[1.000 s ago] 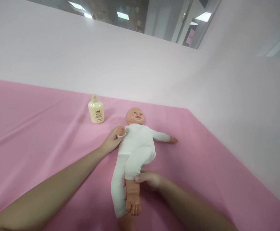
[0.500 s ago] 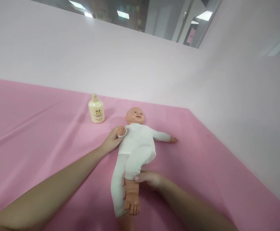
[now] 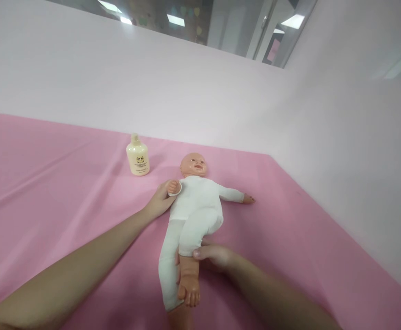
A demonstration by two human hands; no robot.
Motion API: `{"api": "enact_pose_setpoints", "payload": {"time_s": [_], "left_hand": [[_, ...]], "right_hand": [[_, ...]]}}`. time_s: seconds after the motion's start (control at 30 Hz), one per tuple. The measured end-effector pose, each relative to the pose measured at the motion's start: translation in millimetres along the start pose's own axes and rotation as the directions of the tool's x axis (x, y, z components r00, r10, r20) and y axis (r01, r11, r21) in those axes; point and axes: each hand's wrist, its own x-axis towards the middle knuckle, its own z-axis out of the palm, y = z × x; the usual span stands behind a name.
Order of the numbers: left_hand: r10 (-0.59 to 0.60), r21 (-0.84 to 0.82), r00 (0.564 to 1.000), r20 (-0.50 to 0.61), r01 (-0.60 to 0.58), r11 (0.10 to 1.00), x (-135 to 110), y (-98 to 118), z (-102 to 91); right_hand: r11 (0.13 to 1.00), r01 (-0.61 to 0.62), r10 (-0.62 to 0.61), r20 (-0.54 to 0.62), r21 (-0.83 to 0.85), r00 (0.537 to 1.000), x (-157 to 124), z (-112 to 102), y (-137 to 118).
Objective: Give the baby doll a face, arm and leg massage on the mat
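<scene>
A baby doll [image 3: 195, 206] in a white one-piece suit lies on its back on the pink cloth [image 3: 49, 201], head toward the wall. My left hand [image 3: 159, 201] is wrapped around the doll's bent arm near its small hand. My right hand [image 3: 212, 256] grips the doll's bare lower leg just under the rolled-up white trouser cuff, thumb on top. The bare foot [image 3: 189, 293] points toward me. The doll's other arm stretches out to the right.
A cream lotion bottle [image 3: 137, 156] stands upright on the cloth, left of the doll's head. A pale pink wall runs along the back and the right side. Windows show above it.
The doll's bare leg has shifted very slightly; both hands keep their hold in nearly the same places.
</scene>
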Motion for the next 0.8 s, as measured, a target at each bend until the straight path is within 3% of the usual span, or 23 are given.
{"api": "enact_pose_setpoints", "payload": {"time_s": [0.13,0.23,0.47,0.57,0.67,0.8], "left_hand": [[0.081,0.143,0.996,0.04,-0.086,0.986,-5,2,-3.6],[0.124,0.217,0.983,0.135,-0.152,0.964,-7,3,-5.9],[0.129,0.221,0.977,0.168,-0.165,0.961,-6,2,-6.4],[0.106,0.172,0.989,0.1,-0.122,0.978,-5,4,-5.8],[0.028,0.053,1.0,0.01,-0.028,0.998,-4,1,-3.2],[-0.199,-0.166,0.975,-0.098,0.181,0.969,-2,-15,1.9]], "right_hand": [[0.987,-0.002,-0.004,0.037,0.158,0.999,5,-7,6],[0.957,0.043,-0.035,-0.034,0.287,0.999,6,-8,0],[0.913,0.103,-0.082,-0.07,0.394,0.994,8,-4,-15],[0.924,0.093,-0.08,-0.053,0.37,0.995,6,-7,-11],[0.969,0.055,-0.059,0.007,0.239,0.998,6,-16,-1],[0.99,-0.138,0.133,0.224,0.007,0.966,6,-23,11]]}}
